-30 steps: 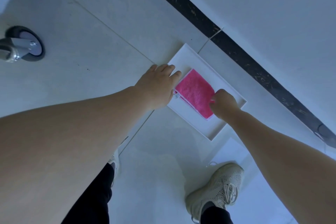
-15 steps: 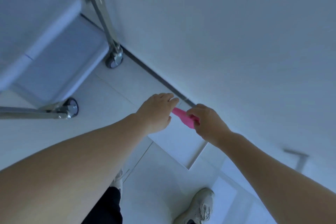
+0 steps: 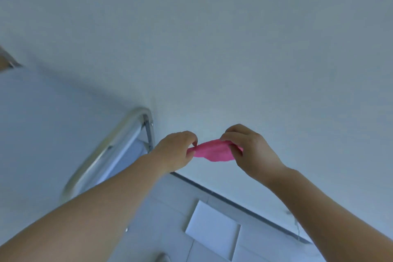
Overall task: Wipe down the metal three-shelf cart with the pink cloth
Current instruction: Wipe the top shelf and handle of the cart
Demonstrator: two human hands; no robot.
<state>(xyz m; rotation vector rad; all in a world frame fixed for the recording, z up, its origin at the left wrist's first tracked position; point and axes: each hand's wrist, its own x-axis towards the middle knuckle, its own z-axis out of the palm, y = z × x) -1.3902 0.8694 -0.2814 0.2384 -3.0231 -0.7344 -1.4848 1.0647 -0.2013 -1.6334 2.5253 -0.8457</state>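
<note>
1. Pink cloth (image 3: pixel 213 152) held in the air, stretched between both hands, in front of the wall.
2. Left hand (image 3: pixel 174 151) pinches its left end; right hand (image 3: pixel 249 149) grasps its right end.
3. Cart (image 3: pixel 110 147) lies left, apart from the cloth.

Bare institutional room: tiled floor (image 3: pixel 170 215), blank wall (image 3: pixel 234 38), metal cart (image 3: pixel 110 147).

The pink cloth (image 3: pixel 213 151) hangs bunched in mid-air, right of the metal cart's (image 3: pixel 110 147) curved, blurred handle.
</note>
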